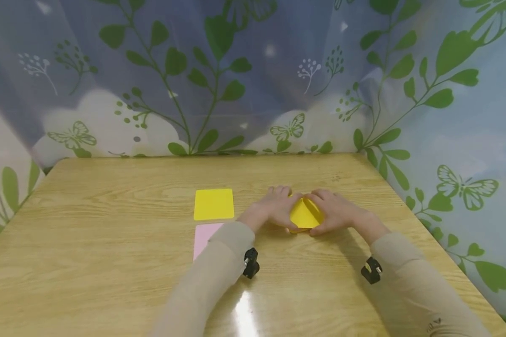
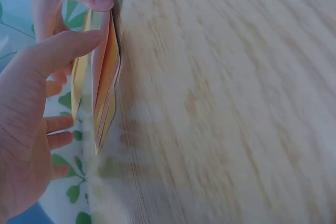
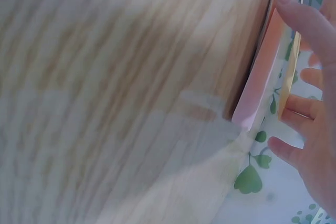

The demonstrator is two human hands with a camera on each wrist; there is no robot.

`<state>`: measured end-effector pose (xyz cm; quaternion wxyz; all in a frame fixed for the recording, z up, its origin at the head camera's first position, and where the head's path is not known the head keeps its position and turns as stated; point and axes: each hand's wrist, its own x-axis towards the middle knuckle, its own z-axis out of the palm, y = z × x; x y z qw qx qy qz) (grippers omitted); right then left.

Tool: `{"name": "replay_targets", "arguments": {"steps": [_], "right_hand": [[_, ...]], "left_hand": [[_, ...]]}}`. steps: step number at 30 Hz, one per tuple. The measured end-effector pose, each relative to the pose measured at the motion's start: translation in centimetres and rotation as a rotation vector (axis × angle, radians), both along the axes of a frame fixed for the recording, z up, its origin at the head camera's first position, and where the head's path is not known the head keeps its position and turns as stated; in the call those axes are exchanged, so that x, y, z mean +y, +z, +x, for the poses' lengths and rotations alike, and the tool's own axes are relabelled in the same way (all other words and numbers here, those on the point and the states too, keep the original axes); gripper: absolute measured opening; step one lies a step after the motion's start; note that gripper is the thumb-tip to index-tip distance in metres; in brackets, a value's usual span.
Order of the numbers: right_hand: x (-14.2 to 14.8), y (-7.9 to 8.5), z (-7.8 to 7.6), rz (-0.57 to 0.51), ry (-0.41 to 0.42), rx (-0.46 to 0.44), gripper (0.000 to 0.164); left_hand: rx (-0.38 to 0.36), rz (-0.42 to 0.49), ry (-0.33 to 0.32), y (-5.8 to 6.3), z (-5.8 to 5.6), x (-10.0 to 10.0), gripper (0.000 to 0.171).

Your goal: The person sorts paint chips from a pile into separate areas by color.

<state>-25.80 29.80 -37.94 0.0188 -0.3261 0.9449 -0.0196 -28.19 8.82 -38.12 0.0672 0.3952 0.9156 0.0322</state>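
Toward the right of the table in the head view, my left hand [image 1: 277, 208] and right hand [image 1: 336, 210] grip opposite sides of a yellow square card [image 1: 305, 214] and the cards beneath it. The left wrist view shows the card stack [image 2: 106, 77] edge-on, with pink and orange layers fanned slightly apart. A yellow card [image 2: 79, 85] stands away from those layers, near the left fingertips. In the right wrist view, the right thumb touches the near edge of the stack [image 3: 258, 77], and the fingers reach a yellow card [image 3: 290, 77] on the far side.
Left of my hands, another yellow card [image 1: 213, 204] lies flat on the wooden table [image 1: 109, 234]. A pink card [image 1: 204, 236] lies just nearer, partly covered by the left sleeve. Patterned curtains [image 1: 257, 93] hang behind and to the right.
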Motion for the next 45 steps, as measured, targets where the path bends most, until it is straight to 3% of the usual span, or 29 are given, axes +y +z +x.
{"name": "replay_targets", "arguments": {"steps": [7,12,18,24,29,34,45], "right_hand": [[-1.8,0.7,-0.2,-0.027,-0.006,-0.005,0.087],[-3.2,1.1,-0.3,-0.024,-0.001,-0.025,0.094],[-4.8,1.5,-0.8,-0.030,0.007,-0.027,0.095],[-6.8,1.5,-1.6,-0.007,0.018,-0.008,0.097],[-8.4,1.5,-1.9,-0.035,0.016,-0.043,0.096],[-10.1,1.6,-2.1,-0.055,0.031,-0.078,0.095],[-14.1,1.4,-3.6,-0.026,0.087,-0.066,0.094]], "left_hand": [[0.047,-0.033,0.001,0.2,-0.3,-1.5,0.093],[0.067,-0.026,-0.011,0.7,-0.6,-3.2,0.097],[0.073,-0.007,0.001,1.3,-0.6,-6.0,0.100],[0.078,0.010,0.051,0.8,-0.7,-9.2,0.104],[0.104,0.031,0.072,0.7,-1.0,-11.8,0.104],[0.112,0.059,0.078,0.8,-0.7,-13.9,0.100],[0.121,0.100,0.115,1.0,0.2,-17.8,0.099]]}}
